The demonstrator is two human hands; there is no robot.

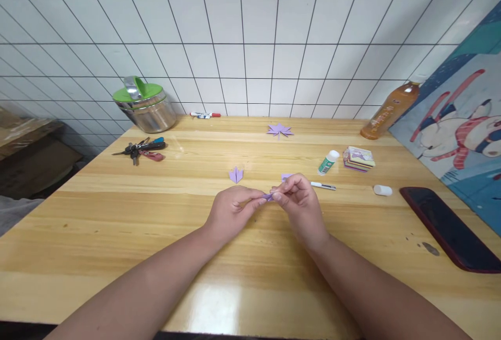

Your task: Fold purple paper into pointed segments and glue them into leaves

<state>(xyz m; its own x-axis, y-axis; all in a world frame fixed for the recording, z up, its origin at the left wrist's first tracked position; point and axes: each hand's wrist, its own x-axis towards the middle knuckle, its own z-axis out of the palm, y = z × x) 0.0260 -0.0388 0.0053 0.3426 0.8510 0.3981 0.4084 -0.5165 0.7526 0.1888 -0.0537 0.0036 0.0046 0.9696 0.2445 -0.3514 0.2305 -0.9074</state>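
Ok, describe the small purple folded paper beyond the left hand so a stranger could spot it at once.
On the wooden table, find the left hand. Just beyond it, toward the tiled wall, lies the small purple folded paper. It lies untouched and has far fewer points than the larger purple leaf nearer the wall.

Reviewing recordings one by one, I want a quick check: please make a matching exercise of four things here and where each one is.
1. Nearest purple paper
2. Bunch of keys
3. Phone
4. Marker

A. Beside the tiled wall
B. Pinched by the left hand and the right hand
C. Right side of the table
D. In front of the metal pot

Pairs: 1-B; 2-D; 3-C; 4-A
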